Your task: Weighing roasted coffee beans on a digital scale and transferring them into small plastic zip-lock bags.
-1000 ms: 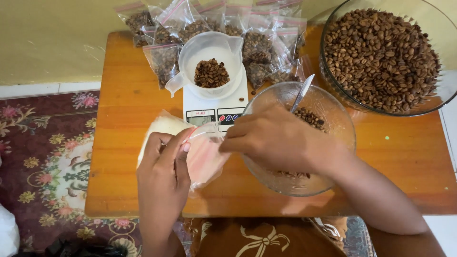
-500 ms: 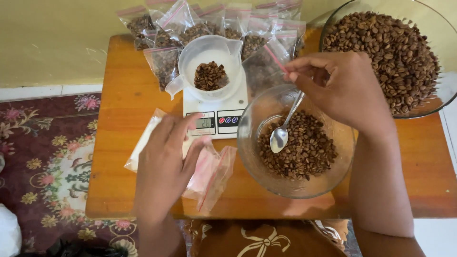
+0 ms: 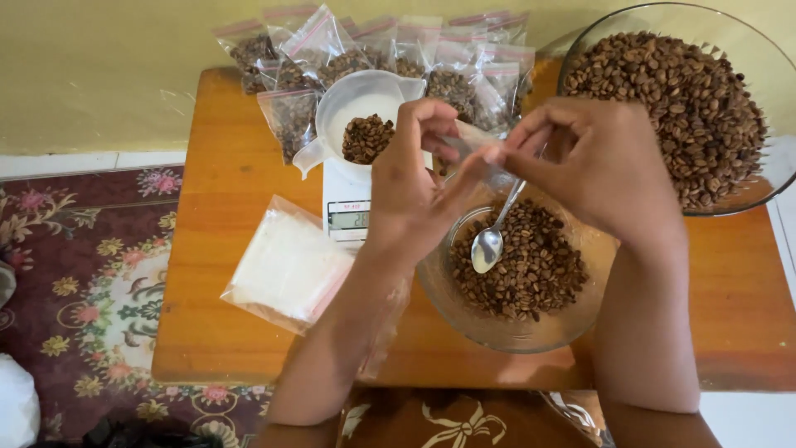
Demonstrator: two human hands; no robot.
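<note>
My left hand and my right hand meet above a glass bowl of coffee beans. Both pinch a small clear plastic bag between their fingertips. A metal spoon rests bowl-down in the beans. Its handle runs up under my right hand, and I cannot tell whether that hand grips it. Just left of my left hand a white scale carries a white measuring cup with a few beans inside.
A stack of empty clear bags lies on the wooden table, left of the scale. Several filled bean bags line the back edge. A large glass bowl full of beans stands at the right. A patterned carpet covers the floor on the left.
My left hand rose from the stack of empty bags with one bag. My right hand came left to meet it, and both now hold the bag over the bowl.
</note>
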